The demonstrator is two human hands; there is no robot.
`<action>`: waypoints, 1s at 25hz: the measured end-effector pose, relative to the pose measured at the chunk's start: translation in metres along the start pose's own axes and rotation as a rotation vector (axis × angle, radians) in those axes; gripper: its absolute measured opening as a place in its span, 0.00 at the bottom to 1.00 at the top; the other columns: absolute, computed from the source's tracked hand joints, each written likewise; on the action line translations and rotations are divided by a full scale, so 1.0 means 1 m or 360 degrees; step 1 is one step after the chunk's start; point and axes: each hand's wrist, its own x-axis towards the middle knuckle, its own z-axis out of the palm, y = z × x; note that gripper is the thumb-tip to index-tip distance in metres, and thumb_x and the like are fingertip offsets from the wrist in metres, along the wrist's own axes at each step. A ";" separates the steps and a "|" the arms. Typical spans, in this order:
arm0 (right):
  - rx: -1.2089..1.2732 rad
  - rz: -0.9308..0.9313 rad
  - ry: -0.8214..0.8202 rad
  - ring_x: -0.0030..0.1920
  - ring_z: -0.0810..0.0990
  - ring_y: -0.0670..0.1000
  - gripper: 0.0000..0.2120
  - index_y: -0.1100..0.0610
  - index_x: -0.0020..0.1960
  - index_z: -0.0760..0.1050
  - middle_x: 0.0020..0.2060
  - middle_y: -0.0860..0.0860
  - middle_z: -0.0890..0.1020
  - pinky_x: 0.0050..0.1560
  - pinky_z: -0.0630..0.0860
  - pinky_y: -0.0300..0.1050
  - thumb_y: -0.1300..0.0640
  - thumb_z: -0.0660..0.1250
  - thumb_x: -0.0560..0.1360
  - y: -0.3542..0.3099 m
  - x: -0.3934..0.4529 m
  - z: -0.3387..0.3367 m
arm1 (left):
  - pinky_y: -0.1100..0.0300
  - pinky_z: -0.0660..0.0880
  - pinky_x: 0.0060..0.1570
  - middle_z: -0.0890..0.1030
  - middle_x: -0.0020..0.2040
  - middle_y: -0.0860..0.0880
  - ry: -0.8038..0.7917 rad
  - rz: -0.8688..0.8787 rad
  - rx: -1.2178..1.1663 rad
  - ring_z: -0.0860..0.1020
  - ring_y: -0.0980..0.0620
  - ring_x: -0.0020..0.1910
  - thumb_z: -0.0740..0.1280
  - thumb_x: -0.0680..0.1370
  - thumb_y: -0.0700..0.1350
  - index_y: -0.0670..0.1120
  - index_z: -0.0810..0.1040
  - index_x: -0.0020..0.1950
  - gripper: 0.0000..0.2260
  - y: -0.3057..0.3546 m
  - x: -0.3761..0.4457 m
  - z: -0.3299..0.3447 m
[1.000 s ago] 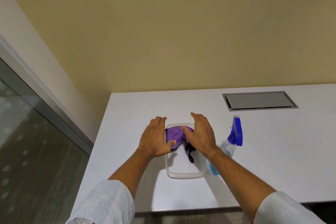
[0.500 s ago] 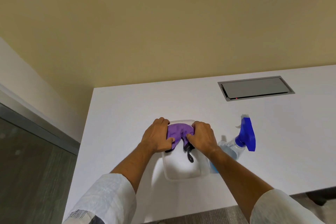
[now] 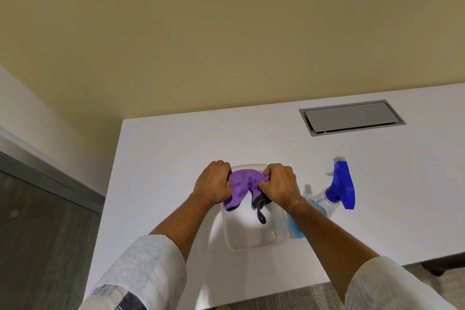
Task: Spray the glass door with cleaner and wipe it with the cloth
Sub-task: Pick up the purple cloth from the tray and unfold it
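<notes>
Together, left hand (image 3: 215, 185) and right hand (image 3: 279, 185) (knuckles up) clench the purple cloth (image 3: 242, 185) above the tub (image 3: 254, 234).

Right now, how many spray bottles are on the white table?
1. The spray bottle lies on its side on the white table, to the right of the clear container, partly behind the right forearm. No other is visible.

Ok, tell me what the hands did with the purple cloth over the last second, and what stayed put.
Both hands went from lying open over the purple microfibre cloth to gripping it: the left hand and right hand now bunch it above the clear plastic tub. The clear spray bottle with the blue trigger head stays lying on the white table, untouched.
</notes>
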 end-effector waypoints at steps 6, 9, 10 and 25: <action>0.0081 -0.0071 0.0033 0.39 0.82 0.53 0.05 0.59 0.45 0.80 0.38 0.54 0.83 0.42 0.83 0.48 0.60 0.73 0.71 -0.002 -0.009 -0.010 | 0.55 0.78 0.47 0.81 0.49 0.44 0.0056 -0.0029 -0.0073 0.78 0.47 0.47 0.67 0.73 0.41 0.41 0.78 0.53 0.09 0.005 -0.010 -0.008; 0.0133 -0.0123 0.0075 0.37 0.81 0.51 0.04 0.59 0.43 0.81 0.36 0.53 0.82 0.41 0.82 0.46 0.60 0.74 0.70 -0.008 -0.015 -0.021 | 0.56 0.79 0.46 0.82 0.49 0.44 0.0089 -0.0058 -0.0129 0.79 0.48 0.46 0.68 0.73 0.41 0.41 0.79 0.54 0.10 0.010 -0.017 -0.020; 0.0156 -0.0136 0.0088 0.37 0.81 0.51 0.04 0.59 0.43 0.81 0.35 0.53 0.82 0.40 0.81 0.45 0.60 0.74 0.69 -0.011 -0.017 -0.024 | 0.56 0.79 0.46 0.82 0.48 0.45 0.0111 -0.0064 -0.0142 0.79 0.48 0.45 0.68 0.73 0.41 0.41 0.79 0.54 0.10 0.012 -0.020 -0.025; 0.0155 -0.0539 0.0143 0.38 0.81 0.52 0.03 0.60 0.41 0.83 0.37 0.53 0.83 0.36 0.77 0.43 0.63 0.71 0.67 -0.070 -0.074 -0.111 | 0.59 0.77 0.42 0.83 0.40 0.49 0.0562 -0.0177 -0.0127 0.79 0.51 0.41 0.69 0.70 0.42 0.43 0.81 0.48 0.08 0.056 -0.106 -0.114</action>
